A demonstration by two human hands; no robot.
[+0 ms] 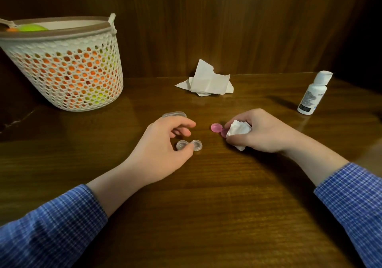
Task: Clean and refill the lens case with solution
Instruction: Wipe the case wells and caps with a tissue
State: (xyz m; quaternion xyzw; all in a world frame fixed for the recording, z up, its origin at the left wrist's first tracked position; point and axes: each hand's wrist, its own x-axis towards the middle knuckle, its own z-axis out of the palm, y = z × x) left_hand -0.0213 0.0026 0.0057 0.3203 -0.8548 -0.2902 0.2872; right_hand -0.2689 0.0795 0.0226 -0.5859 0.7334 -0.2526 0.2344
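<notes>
Two hands: lens case [189, 145], tissue [237, 131].

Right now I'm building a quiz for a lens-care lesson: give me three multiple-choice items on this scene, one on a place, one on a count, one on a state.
1. Where does the white plastic solution bottle stand?
A. far right of the wooden table
B. inside the basket
C. beside the left hand

2. How many round pink caps lie loose?
A. none
B. two
C. four

3. What does the right hand hold?
A. the bottle
B. nothing
C. a crumpled white tissue

Answers: 1 A, it stands upright near the right edge. 2 B, two pink caps lie beside the right hand's fingers, one partly hidden. 3 C, its fingers curl round the tissue.
</notes>
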